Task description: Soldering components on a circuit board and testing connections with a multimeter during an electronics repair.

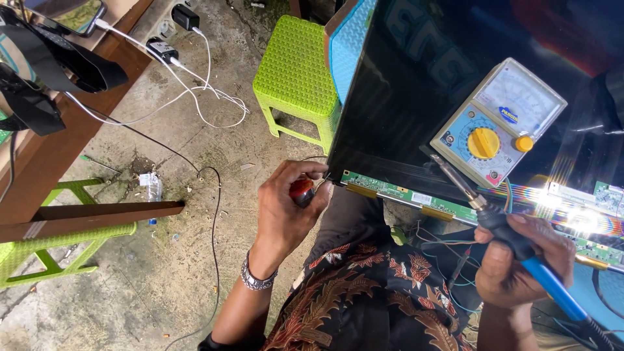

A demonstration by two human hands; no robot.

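Now soldering iron (pixel 520 244) in right hand (pixel 520 263), tip (pixel 437 161) up-left

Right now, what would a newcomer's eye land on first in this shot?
Probably the analog multimeter with its yellow dial, lying on the big black display panel at upper right. Just below it, the right hand grips a blue-handled soldering iron, tip near the green circuit strip along the panel's edge. The left hand pinches a small red-handled tool at the panel's corner, and a lime-green plastic stool stands behind.
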